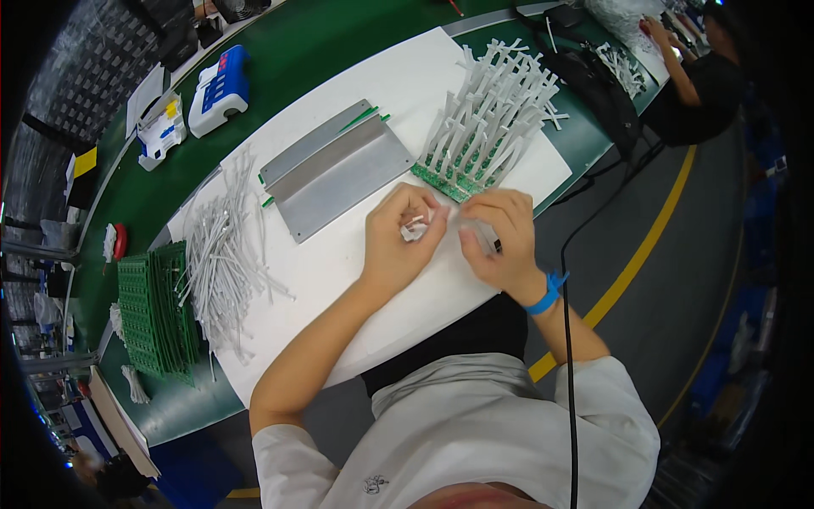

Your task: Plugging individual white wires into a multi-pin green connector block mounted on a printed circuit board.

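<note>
Over the white work sheet, my left hand (397,242) is closed, its thumb and fingers pinching a small white strip (415,227) that looks like cable. Just to its right, my right hand (506,231) has curled fingers with the thumb bent toward them; whatever it holds is hidden. A blue band circles the right wrist. Right beyond both hands stands a green circuit board panel (449,186) with several rows of white flat cables (496,106) rising from it. To the left of the panel lies a grey metal plate fixture (348,187) with a raised rib and green strips at its edges.
A loose pile of white cables (225,263) covers the sheet's left side, beside stacked green circuit boards (153,310). A blue and white device (220,92) stands at the far left. A black cord (566,339) hangs at right. Another person (699,85) works at the far right.
</note>
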Demonstrator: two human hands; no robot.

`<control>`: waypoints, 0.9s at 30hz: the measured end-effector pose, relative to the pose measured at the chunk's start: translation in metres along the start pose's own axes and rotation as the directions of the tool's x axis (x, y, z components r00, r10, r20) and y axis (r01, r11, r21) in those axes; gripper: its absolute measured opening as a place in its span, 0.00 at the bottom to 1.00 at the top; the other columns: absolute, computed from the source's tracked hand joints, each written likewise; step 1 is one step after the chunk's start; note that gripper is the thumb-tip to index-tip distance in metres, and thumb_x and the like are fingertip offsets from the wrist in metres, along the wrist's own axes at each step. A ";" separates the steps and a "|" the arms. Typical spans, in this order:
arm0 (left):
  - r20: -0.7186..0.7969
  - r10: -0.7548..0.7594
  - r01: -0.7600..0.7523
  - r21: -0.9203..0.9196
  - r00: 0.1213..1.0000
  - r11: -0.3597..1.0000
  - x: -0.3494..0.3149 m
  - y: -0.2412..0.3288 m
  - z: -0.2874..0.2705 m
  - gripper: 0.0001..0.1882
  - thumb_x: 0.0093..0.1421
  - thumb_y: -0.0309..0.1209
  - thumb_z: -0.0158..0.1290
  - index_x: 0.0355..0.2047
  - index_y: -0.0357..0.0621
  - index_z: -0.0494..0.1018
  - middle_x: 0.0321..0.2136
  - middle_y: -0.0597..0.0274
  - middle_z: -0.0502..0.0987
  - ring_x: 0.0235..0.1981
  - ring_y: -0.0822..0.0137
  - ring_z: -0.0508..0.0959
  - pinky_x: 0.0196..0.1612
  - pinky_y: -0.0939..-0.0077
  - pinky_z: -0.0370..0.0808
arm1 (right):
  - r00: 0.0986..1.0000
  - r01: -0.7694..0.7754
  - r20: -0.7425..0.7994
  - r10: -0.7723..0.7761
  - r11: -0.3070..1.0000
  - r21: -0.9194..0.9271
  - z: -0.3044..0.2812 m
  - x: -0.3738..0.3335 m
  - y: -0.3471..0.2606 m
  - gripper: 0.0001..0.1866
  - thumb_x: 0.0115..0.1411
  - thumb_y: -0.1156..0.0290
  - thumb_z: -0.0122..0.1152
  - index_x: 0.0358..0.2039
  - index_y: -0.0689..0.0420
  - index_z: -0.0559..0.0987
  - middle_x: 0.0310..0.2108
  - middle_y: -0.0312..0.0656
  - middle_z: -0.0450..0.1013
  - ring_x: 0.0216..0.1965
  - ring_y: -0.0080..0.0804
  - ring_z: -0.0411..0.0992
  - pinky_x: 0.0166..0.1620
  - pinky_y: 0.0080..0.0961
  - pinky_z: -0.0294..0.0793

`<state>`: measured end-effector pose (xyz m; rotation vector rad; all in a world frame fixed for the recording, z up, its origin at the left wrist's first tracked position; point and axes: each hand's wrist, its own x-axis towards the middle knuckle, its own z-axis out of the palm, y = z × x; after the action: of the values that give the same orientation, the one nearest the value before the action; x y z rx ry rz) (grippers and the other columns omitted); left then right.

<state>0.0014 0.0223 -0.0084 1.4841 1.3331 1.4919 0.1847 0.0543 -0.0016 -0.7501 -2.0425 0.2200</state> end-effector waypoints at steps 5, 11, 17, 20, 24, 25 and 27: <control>0.444 -0.366 0.541 -0.377 0.818 0.752 -0.003 0.003 -0.008 0.18 0.62 0.26 0.63 0.46 0.48 0.65 0.34 0.65 0.78 0.27 0.81 0.70 0.25 0.86 0.64 | 0.953 -0.280 -0.044 0.299 0.930 0.238 0.009 0.001 -0.046 0.14 0.54 0.77 0.69 0.42 0.58 0.81 0.35 0.39 0.75 0.36 0.34 0.73 0.45 0.29 0.69; 0.710 -0.296 0.716 -0.407 0.639 0.567 -0.001 0.009 -0.017 0.27 0.61 0.20 0.54 0.58 0.49 0.59 0.33 0.64 0.69 0.23 0.78 0.68 0.23 0.82 0.60 | 0.843 -0.515 0.049 0.536 0.776 0.364 0.020 0.008 -0.048 0.12 0.57 0.76 0.69 0.43 0.59 0.81 0.28 0.35 0.69 0.28 0.23 0.66 0.32 0.20 0.66; 0.690 -0.334 0.670 -0.293 0.642 0.682 0.000 0.012 -0.018 0.29 0.62 0.17 0.50 0.61 0.49 0.54 0.28 0.67 0.65 0.20 0.77 0.63 0.23 0.80 0.59 | 0.776 -0.613 0.124 0.619 0.691 0.383 0.016 0.012 -0.042 0.09 0.58 0.76 0.70 0.39 0.59 0.82 0.29 0.33 0.69 0.27 0.17 0.62 0.31 0.19 0.64; 0.700 -0.273 0.653 -0.355 0.660 0.669 -0.003 0.006 -0.019 0.24 0.65 0.23 0.52 0.58 0.46 0.56 0.27 0.67 0.68 0.18 0.79 0.65 0.21 0.82 0.61 | 0.819 -0.559 0.124 0.560 0.732 0.390 0.014 0.013 -0.040 0.08 0.58 0.77 0.71 0.38 0.60 0.82 0.32 0.33 0.70 0.26 0.16 0.61 0.32 0.18 0.63; 0.699 -0.302 0.675 -0.346 0.649 0.651 0.000 0.012 -0.019 0.18 0.68 0.27 0.52 0.55 0.46 0.60 0.21 0.71 0.66 0.16 0.79 0.63 0.20 0.82 0.59 | 0.870 -0.467 0.053 0.491 0.784 0.409 0.015 0.011 -0.033 0.08 0.58 0.79 0.70 0.38 0.59 0.81 0.36 0.35 0.70 0.27 0.17 0.62 0.33 0.18 0.63; 0.716 -0.328 0.723 -0.350 0.617 0.596 0.000 0.015 -0.019 0.14 0.70 0.29 0.53 0.52 0.46 0.63 0.20 0.72 0.65 0.15 0.79 0.61 0.19 0.82 0.58 | 0.873 -0.425 -0.022 0.487 0.782 0.457 0.015 0.011 -0.031 0.08 0.60 0.79 0.68 0.40 0.60 0.80 0.38 0.36 0.70 0.28 0.17 0.63 0.34 0.18 0.65; 0.733 -0.352 0.766 -0.351 0.583 0.538 0.001 0.016 -0.019 0.11 0.71 0.32 0.54 0.48 0.47 0.66 0.19 0.73 0.64 0.15 0.80 0.60 0.19 0.81 0.57 | 0.864 -0.346 -0.116 0.489 0.747 0.568 0.011 0.011 -0.022 0.09 0.66 0.78 0.61 0.46 0.61 0.74 0.42 0.37 0.71 0.33 0.19 0.67 0.39 0.19 0.69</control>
<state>-0.0139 0.0143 0.0095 0.7639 0.6826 0.7675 0.1617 0.0442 0.0093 -0.8227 -1.4273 0.8702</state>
